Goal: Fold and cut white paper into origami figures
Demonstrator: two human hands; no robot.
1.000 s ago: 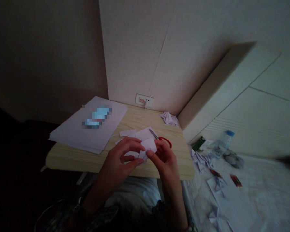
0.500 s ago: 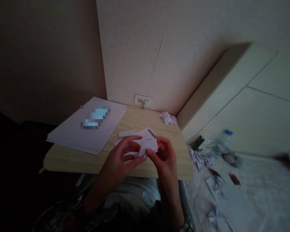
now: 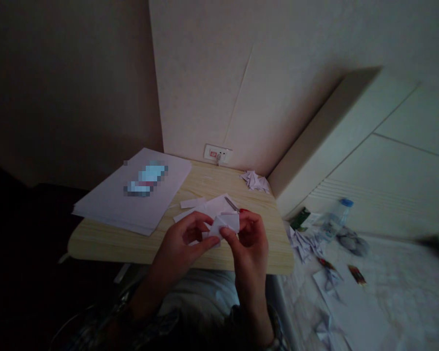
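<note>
A small folded piece of white paper (image 3: 229,222) is held up between my two hands, above the front of the wooden table (image 3: 120,243). My left hand (image 3: 184,241) pinches its left edge between thumb and fingers. On its right side my right hand (image 3: 250,239) grips it, the thumb pressed on the front face. Just behind lies a pair of scissors (image 3: 232,204), blades pointing away and a bit of red handle showing by my right fingers. Under them are a white sheet (image 3: 219,202) and a narrow paper strip (image 3: 193,202), partly covered by my hands.
A stack of white paper (image 3: 105,204) with a blurred-out phone-like object (image 3: 146,180) on it covers the table's left. Folded paper pieces (image 3: 255,181) lie at the back right corner. On the bed at right are a plastic bottle (image 3: 338,217) and more folded paper (image 3: 303,243).
My left fingers have closed in on the folded paper, from more spread to pinching its edge. The red scissors handle now shows beside my right hand. The view has shifted slightly.
</note>
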